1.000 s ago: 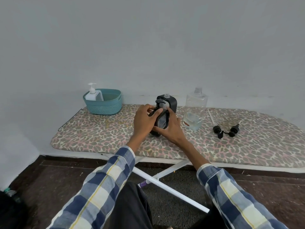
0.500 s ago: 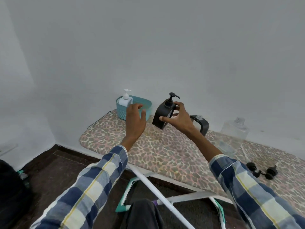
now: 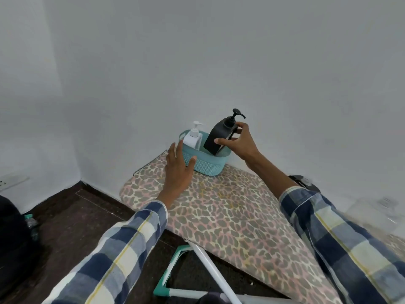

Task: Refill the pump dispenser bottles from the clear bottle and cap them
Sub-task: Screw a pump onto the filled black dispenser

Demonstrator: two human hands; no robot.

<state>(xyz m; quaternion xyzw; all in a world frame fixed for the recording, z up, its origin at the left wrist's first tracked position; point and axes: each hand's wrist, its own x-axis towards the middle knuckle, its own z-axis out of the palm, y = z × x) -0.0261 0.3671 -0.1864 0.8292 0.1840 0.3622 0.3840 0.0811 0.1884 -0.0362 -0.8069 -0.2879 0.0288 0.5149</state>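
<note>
- Left hand [image 3: 178, 170]: open, fingers spread, holding nothing. It is raised over the board [image 3: 219, 207], with its fingertips at the near left wall of the basket [image 3: 208, 164]; whether they touch the wall cannot be told.
- Basket: teal, standing at the far left end of the leopard-print board, close to the wall.
- White bottle [image 3: 194, 137]: upright in the left part of the basket, pump fitted, just beyond the fingertips of the left hand and apart from them.
- Black bottle [image 3: 220, 134]: pump cap fitted, tilted with its top leaning right. Its base sits inside the right part of the basket, below the rim.
- Right hand [image 3: 240, 142]: closed around the black bottle from the right side, thumb on the near face, fingers at the shoulder below the pump.
- Second black bottle [image 3: 303, 183]: far right, mostly hidden behind the right sleeve; blurred.
- Clear bottle [image 3: 381, 209]: at the right edge, heavily blurred; level cannot be told.
</note>
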